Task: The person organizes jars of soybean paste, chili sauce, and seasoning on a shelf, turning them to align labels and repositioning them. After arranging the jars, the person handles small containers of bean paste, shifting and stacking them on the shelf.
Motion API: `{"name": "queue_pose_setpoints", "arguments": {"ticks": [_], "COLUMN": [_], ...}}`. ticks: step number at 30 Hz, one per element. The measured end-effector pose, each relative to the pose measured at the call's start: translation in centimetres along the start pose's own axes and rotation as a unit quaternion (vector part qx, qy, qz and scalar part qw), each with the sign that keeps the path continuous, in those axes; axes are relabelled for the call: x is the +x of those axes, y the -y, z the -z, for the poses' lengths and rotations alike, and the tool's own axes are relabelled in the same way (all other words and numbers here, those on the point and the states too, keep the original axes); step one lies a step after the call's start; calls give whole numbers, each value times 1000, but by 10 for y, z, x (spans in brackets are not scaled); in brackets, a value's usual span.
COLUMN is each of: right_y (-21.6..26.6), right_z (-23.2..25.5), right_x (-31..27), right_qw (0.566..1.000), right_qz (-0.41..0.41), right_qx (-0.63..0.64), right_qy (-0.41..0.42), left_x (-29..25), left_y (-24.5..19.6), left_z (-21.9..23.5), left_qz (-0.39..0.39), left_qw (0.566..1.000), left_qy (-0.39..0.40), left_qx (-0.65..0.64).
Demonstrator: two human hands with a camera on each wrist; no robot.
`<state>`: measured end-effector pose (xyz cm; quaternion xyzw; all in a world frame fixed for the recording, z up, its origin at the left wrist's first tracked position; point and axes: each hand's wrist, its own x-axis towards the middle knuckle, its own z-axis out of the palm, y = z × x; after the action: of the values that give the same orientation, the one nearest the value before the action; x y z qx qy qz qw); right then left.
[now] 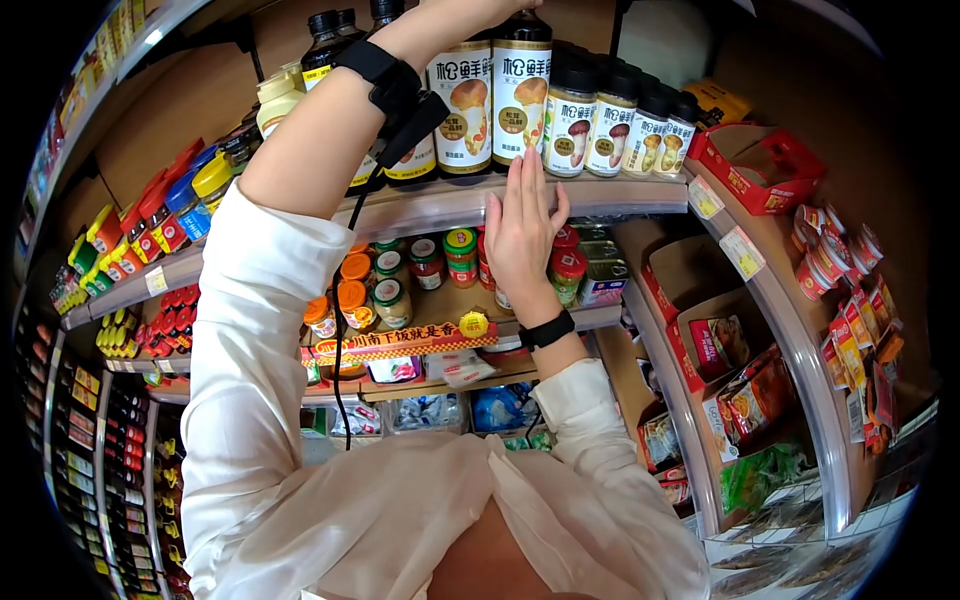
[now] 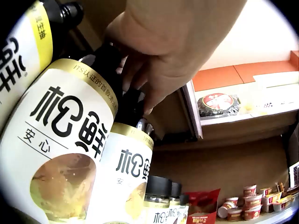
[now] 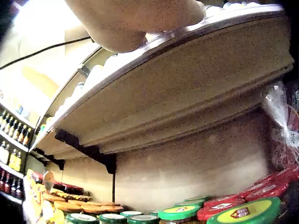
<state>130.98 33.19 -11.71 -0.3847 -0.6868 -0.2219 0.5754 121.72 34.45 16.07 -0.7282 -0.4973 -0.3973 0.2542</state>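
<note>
Two large dark bottles with white mushroom labels stand side by side on the upper shelf; the right one (image 1: 521,95) has its neck under my left hand (image 1: 478,14). In the left wrist view my left hand (image 2: 163,51) curls its fingers round the black cap of the nearer-right bottle (image 2: 126,172), beside the larger-looking bottle (image 2: 65,140). My right hand (image 1: 522,232) is raised with straight fingers, tips at the foot of the right bottle by the shelf lip. The right wrist view shows part of my right hand (image 3: 135,21) against the shelf edge.
Small black-capped jars (image 1: 572,120) stand right of the bottles, then a red open box (image 1: 762,165). Lidded jars (image 1: 392,302) fill the shelf below the upper shelf's edge (image 1: 620,197). A black cable (image 1: 340,350) hangs from the left wrist.
</note>
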Motion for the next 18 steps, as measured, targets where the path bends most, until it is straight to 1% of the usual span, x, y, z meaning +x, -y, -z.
{"name": "queue_pose_setpoints", "arguments": {"ticks": [4, 6, 10, 12, 13, 14, 15, 16, 17, 18], "right_y": [0, 0, 0, 0, -4, -8, -9, -11, -14, -19], "right_z": [2, 3, 4, 6, 10, 14, 30, 51, 78, 108], "right_x": [0, 0, 0, 1, 1, 0, 5, 10, 18, 22], "right_qw": [1000, 1000, 1000, 1000, 999, 998, 995, 989, 980, 980], "right_qz": [5, 4, 2, -1, 4, 9, 10, 9, 14, -6], "right_qx": [1, 2, 2, 5, 34, 64, 88, 123, 162, 157], "right_qy": [4, 6, 7, 8, 1, -6, -45, -86, -118, -121], "left_x": [-3, -7, -12, -16, -17, -22, -30, -44, -58, -75], "left_y": [-1, -2, 3, 7, 10, 6, 1, -4, -7, -9], "left_z": [2, 5, -1, 1, 6, 21, 37, 52, 69, 91], "left_qz": [-3, -28, -45, -93, -92, -87, -81, -117, -101, -104], "left_qw": [1000, 1000, 998, 991, 991, 990, 983, 971, 959, 950], "left_qy": [2, -6, -23, -93, -93, -83, -73, -134, -136, -156], "left_qx": [6, 0, 22, 5, 7, -70, -146, -159, -227, -248]}}
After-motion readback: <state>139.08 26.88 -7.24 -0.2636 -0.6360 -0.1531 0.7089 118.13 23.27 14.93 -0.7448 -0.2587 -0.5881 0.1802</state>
